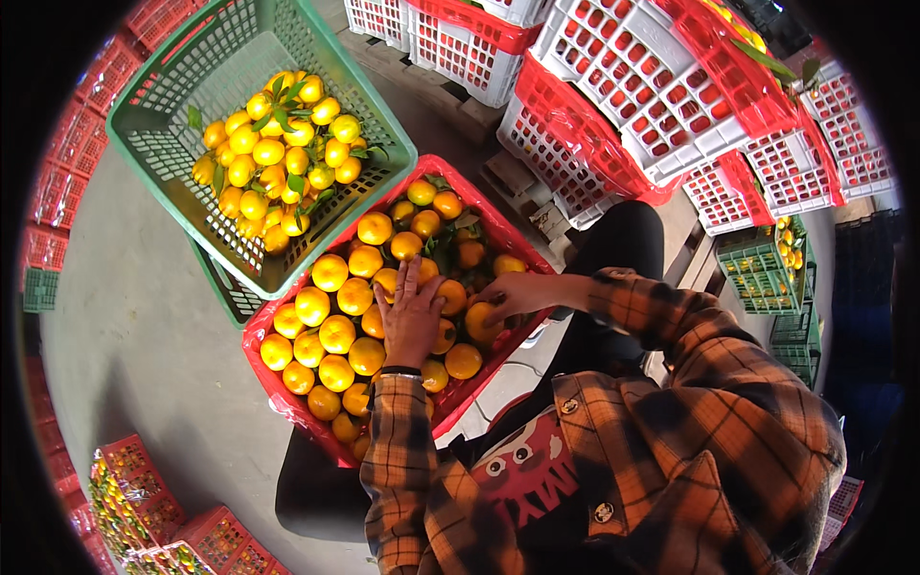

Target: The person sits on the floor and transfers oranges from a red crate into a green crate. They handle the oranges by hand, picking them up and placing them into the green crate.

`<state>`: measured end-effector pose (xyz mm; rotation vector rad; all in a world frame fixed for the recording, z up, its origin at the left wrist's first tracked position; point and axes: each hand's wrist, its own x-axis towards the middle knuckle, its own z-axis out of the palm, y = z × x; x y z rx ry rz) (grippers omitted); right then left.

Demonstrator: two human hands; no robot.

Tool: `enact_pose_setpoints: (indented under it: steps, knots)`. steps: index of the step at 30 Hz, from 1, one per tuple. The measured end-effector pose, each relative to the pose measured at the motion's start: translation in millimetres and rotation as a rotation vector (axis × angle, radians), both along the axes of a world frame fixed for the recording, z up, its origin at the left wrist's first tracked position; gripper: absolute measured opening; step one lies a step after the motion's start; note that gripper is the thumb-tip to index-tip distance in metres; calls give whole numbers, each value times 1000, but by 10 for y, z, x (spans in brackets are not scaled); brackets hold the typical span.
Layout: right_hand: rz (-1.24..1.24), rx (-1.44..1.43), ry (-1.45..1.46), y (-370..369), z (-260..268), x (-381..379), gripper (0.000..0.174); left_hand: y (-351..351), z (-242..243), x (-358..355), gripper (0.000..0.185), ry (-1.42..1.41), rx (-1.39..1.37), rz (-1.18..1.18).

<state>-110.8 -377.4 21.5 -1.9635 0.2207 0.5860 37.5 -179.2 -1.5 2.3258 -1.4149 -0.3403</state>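
Note:
A red plastic crate (248, 338) with clear wrap over its rim sits before me, filled with mandarin oranges (338, 334). Palm down, my left hand (413, 320) rests on the fruit near the middle with its fingers apart. My right hand (514, 293) reaches in from the right side, its fingers curled on a mandarin orange (481, 323); part of its grip is hidden. Just beyond my hands, the fruit lies lower and in shadow, with some green leaves (453, 241) among it.
A green plastic basket (345, 266) at the upper left holds yellower mandarins with leaves (269, 152). White crates (632, 93) with red bands stand stacked at the upper right. Filled red crates (144, 496) stand at lower left, green crates (762, 273) at right. Concrete floor (136, 302) shows at left.

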Motion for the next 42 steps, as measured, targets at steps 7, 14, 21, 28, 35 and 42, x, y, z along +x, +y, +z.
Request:
enact_pose_setpoints:
  steps: [7,14,21,28,35,42]
  knots:
    - [-220,-236,-385,337,-306,-58,46,-22,12,-8,38,-37,47,-10]
    - [-300,-106,-354,323,-440,-77,46,-59,70,-86,48,-172,50,15]
    - [-256,-209,-466,315,-474,-61,43,-8,-67,-648,87,-157,56,-96]
    - [409,125,64,-461,199,1108,20,-41,0,-724,82,-329,181,-88]
    - [-75,-481,-869,48,349,3546,26,-17,69,-678,81,-83,108,-81]
    - [146,-874,-1115,718,91,4242,25,-6,7,-620,77,41,103,-105]
